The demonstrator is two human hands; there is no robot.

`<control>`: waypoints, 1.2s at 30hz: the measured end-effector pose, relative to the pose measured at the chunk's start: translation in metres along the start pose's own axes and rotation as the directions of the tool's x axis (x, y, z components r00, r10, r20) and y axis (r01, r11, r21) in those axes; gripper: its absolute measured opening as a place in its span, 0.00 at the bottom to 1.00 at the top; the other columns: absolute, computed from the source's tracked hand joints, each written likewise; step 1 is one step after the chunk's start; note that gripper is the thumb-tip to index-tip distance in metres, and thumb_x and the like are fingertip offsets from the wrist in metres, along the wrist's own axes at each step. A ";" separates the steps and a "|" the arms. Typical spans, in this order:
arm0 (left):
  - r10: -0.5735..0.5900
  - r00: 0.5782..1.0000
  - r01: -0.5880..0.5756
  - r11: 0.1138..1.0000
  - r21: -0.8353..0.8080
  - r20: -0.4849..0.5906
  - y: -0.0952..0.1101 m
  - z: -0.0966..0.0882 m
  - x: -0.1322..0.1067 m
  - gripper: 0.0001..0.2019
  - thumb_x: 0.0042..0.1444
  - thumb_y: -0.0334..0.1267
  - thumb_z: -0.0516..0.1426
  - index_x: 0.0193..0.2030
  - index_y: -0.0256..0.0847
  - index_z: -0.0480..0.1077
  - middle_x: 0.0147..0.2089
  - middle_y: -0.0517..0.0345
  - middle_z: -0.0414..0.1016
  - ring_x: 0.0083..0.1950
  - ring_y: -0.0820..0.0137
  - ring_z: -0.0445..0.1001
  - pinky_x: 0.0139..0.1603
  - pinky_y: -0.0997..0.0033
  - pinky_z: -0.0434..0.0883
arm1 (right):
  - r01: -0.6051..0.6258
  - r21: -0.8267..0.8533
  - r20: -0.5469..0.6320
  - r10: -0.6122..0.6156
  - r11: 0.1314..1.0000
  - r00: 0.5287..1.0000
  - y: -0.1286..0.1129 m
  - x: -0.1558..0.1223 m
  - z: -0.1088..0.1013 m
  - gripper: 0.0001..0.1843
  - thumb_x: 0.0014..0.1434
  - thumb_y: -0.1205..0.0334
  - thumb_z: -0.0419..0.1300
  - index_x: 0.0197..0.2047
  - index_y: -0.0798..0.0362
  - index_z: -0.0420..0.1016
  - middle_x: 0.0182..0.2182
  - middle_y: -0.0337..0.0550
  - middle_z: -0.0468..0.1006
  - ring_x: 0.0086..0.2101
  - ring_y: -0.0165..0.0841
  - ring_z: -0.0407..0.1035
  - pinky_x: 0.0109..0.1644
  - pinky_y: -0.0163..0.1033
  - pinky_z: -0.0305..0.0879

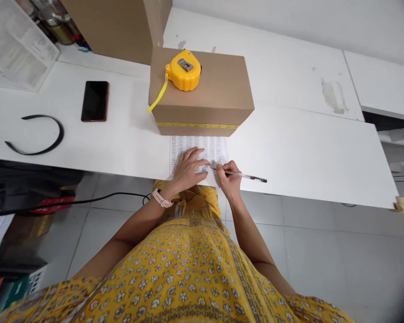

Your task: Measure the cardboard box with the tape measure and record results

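Observation:
A sheet of paper filled with columns of small writing lies at the front edge of the white table, its far end against or under a cardboard box. My left hand rests flat on the sheet with its fingers spread. In my right hand a pen is gripped, its tip on or just above the paper beside my left fingers. On top of the box sits a yellow tape measure with a yellow wrist strap hanging over the left side.
To the left lie a dark phone and a black headband. A larger cardboard box and a translucent plastic bin stand at the back left. A black cable runs below the table's front edge.

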State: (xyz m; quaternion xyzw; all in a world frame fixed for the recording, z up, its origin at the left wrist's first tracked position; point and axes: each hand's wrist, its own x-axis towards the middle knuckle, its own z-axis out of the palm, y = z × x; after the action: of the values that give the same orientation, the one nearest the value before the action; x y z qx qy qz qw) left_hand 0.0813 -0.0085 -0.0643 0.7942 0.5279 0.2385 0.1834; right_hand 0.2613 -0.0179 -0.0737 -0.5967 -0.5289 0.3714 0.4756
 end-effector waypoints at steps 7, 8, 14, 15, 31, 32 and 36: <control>-0.001 1.000 0.001 1.000 0.000 0.006 -0.001 0.002 -0.001 0.14 0.57 0.38 0.63 0.50 0.49 0.79 0.70 0.54 0.66 0.73 0.53 0.58 0.72 0.46 0.59 | 0.002 -0.060 0.024 0.000 0.998 1.000 -0.001 -0.002 0.000 0.19 0.60 0.51 0.62 0.26 0.48 0.59 0.18 0.29 0.61 0.21 0.27 0.55 0.27 0.35 0.53; -0.002 1.000 0.002 1.000 0.001 0.006 -0.001 0.002 -0.001 0.14 0.57 0.37 0.63 0.50 0.49 0.79 0.70 0.54 0.66 0.73 0.53 0.58 0.72 0.46 0.59 | 0.005 -0.064 0.026 -0.004 0.998 1.000 -0.001 -0.002 0.000 0.19 0.60 0.51 0.62 0.25 0.48 0.58 0.17 0.29 0.61 0.21 0.27 0.55 0.27 0.35 0.52; 0.009 1.000 -0.009 1.000 -0.004 -0.006 0.000 0.000 -0.001 0.12 0.59 0.36 0.62 0.49 0.48 0.80 0.70 0.53 0.67 0.73 0.54 0.58 0.72 0.47 0.59 | 0.022 -0.080 0.051 -0.018 0.997 0.999 0.000 -0.001 -0.001 0.19 0.61 0.50 0.61 0.26 0.49 0.60 0.18 0.29 0.62 0.22 0.27 0.56 0.28 0.35 0.53; 0.011 1.000 -0.011 1.000 -0.004 -0.009 0.000 0.000 -0.001 0.12 0.59 0.36 0.62 0.49 0.47 0.80 0.69 0.53 0.67 0.73 0.54 0.58 0.72 0.47 0.59 | 0.026 -0.082 0.053 -0.021 0.996 0.998 0.000 -0.001 -0.001 0.19 0.61 0.50 0.61 0.26 0.49 0.60 0.17 0.29 0.62 0.22 0.27 0.56 0.28 0.35 0.53; 0.005 1.000 -0.005 1.000 -0.007 -0.003 0.000 0.001 -0.001 0.12 0.58 0.36 0.63 0.49 0.48 0.80 0.70 0.53 0.67 0.73 0.54 0.58 0.72 0.46 0.59 | 0.039 -0.097 0.049 -0.035 0.994 0.998 0.000 -0.002 0.000 0.19 0.61 0.49 0.61 0.26 0.48 0.59 0.17 0.29 0.62 0.21 0.27 0.55 0.27 0.35 0.52; 0.006 1.000 -0.006 1.000 -0.005 -0.004 -0.001 0.001 -0.001 0.12 0.58 0.37 0.63 0.49 0.48 0.80 0.70 0.53 0.67 0.73 0.54 0.58 0.72 0.46 0.59 | 0.038 -0.096 0.052 -0.033 0.995 0.998 0.000 -0.001 0.000 0.20 0.61 0.49 0.61 0.26 0.48 0.59 0.17 0.29 0.62 0.21 0.27 0.55 0.27 0.35 0.52; 0.014 1.000 -0.014 1.000 0.010 -0.010 -0.001 0.001 -0.001 0.12 0.59 0.37 0.63 0.49 0.48 0.80 0.69 0.53 0.67 0.73 0.54 0.59 0.72 0.47 0.60 | 0.025 -0.084 0.056 -0.020 0.996 0.998 -0.003 -0.001 0.000 0.19 0.60 0.50 0.61 0.25 0.49 0.59 0.17 0.29 0.61 0.21 0.26 0.54 0.26 0.35 0.51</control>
State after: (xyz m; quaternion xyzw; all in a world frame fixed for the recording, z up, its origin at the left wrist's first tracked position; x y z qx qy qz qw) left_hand 0.0808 -0.0091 -0.0653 0.7975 0.5245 0.2411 0.1754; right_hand 0.2602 -0.0188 -0.0713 -0.5999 -0.5639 0.3594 0.4392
